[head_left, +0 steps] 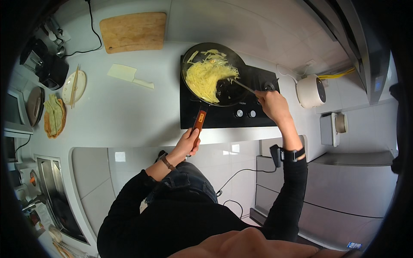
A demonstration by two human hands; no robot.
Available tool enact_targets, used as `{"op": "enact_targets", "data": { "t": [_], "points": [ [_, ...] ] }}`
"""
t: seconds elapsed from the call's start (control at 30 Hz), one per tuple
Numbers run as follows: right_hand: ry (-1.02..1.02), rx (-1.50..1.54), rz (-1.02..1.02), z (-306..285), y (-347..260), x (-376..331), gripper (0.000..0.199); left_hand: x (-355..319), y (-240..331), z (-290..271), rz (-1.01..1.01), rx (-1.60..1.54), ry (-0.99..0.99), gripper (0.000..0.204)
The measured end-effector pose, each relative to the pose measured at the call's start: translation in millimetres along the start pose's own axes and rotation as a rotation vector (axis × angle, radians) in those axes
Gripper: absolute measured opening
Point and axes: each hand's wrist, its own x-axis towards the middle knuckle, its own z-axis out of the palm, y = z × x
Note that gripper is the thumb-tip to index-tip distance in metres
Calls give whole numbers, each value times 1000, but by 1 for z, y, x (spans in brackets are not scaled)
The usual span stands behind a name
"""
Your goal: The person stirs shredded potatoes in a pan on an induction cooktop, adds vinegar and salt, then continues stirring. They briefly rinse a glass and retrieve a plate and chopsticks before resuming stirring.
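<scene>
My left hand is closed around the brown handle of a dark frying pan. The pan rests on the black stove. Pale yellow shreds, which look like potato, are heaped over its left and middle parts. From the right, my right hand grips the long, thin handle of a spatula. The spatula's far end reaches into the right edge of the heap, and the food partly hides its head.
Left of the stove lies a pale cleaver, with a wooden cutting board behind it. Chopsticks cross a white plate beside a green cloth. A white rice cooker stands at right. The sink is at lower left.
</scene>
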Motion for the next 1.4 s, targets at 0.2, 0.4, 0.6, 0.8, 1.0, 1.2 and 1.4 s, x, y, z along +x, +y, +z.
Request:
{"op": "enact_targets", "data": {
  "t": [0.2, 0.4, 0.6, 0.8, 1.0, 1.2, 1.4],
  "points": [
    [237, 319, 137, 43, 17, 29, 26, 0, 1, 0, -7, 6, 1, 36],
    [154, 484, -114, 58, -19, 10, 29, 0, 2, 0, -24, 20, 0, 36],
    [-12, 317, -128, -44, 0, -51, 31, 0, 2, -1, -15, 27, -10, 36],
    [-65, 218, -163, -45, -39, -51, 21, -1, 2, 0, -21, -7, -13, 36],
    [82, 336, -29, 3, -13, -1, 23, 0, 3, -1, -15, 19, -19, 36],
    [111, 392, 151, 18, 42, 30, 29, 0, 1, -1, -10, 3, -19, 33],
    [175, 574, 82, 85, -15, 72, 28, -1, 4, -1, -20, 21, -19, 29]
  ]
}}
